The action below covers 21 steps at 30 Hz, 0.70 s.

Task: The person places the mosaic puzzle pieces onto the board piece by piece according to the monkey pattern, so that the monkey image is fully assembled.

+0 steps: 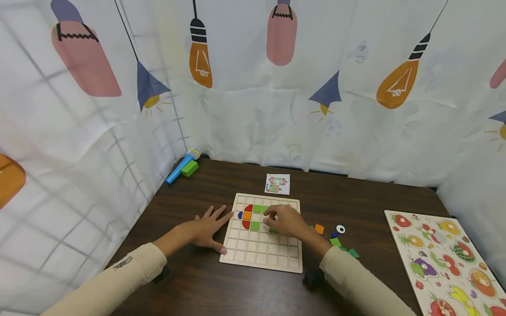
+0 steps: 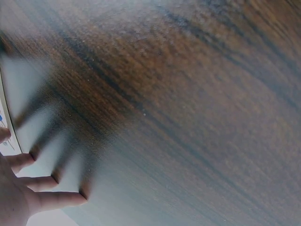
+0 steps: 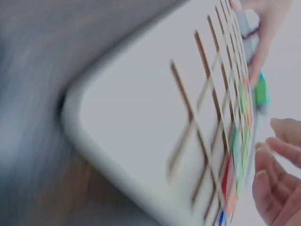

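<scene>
A wooden grid board (image 1: 261,259) lies on the table with red, orange, green and blue pieces in its upper rows. At its left edge my left hand (image 1: 206,228) rests with fingers spread, the thumb by the lower left corner. The left wrist view shows that hand's fingers (image 2: 59,197) stretched out on the tabletop. My right hand (image 1: 287,219) is over the board's upper right, fingers bent, fingertips close to the green pieces (image 1: 257,209). In the right wrist view, the right hand (image 3: 282,174) has a gap between thumb and fingers, with no piece visible there.
Behind the board lies a small printed pattern card (image 1: 277,184). Loose pieces (image 1: 335,242), including a white ring (image 1: 341,229), lie right of it. A fruit puzzle board (image 1: 411,289) is at far right. A toy microphone (image 1: 183,166) and green block (image 1: 190,168) sit at back left.
</scene>
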Available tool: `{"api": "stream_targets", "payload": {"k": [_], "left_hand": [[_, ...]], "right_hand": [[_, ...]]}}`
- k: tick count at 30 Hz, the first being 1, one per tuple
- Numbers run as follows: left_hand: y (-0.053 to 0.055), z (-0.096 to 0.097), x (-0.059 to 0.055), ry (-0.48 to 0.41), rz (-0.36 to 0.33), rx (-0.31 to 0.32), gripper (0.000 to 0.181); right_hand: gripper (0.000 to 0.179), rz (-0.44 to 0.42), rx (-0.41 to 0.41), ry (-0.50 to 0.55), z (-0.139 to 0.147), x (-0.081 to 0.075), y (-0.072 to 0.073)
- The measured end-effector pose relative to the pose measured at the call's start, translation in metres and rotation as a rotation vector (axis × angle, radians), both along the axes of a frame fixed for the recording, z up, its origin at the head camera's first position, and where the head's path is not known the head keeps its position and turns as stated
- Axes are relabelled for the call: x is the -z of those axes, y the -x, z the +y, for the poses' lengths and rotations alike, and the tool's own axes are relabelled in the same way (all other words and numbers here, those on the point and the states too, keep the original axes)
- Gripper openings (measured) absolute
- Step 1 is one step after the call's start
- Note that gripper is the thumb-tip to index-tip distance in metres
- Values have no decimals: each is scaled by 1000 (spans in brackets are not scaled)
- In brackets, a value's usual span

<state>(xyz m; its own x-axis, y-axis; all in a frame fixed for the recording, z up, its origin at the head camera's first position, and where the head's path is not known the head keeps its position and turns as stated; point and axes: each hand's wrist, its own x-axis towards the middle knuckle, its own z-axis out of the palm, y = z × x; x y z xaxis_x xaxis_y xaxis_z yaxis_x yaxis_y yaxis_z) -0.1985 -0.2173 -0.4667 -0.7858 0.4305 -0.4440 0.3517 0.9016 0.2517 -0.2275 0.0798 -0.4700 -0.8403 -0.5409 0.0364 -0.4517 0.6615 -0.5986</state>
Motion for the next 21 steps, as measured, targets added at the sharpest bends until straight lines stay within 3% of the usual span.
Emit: {"api": "stream_targets", "payload": {"k": [7,15,21], "left_hand": [[-1,0,-1,-5,5,3,113],[-2,-1,0,-5,6,-1,114],[-2,-1,2,2,11,2,115]], "right_hand": [[27,-20,-113,58,74,-3,16],[30,-84,-52,4,164,-4,20],[25,-54,-38,-76,213,-1,16]]}}
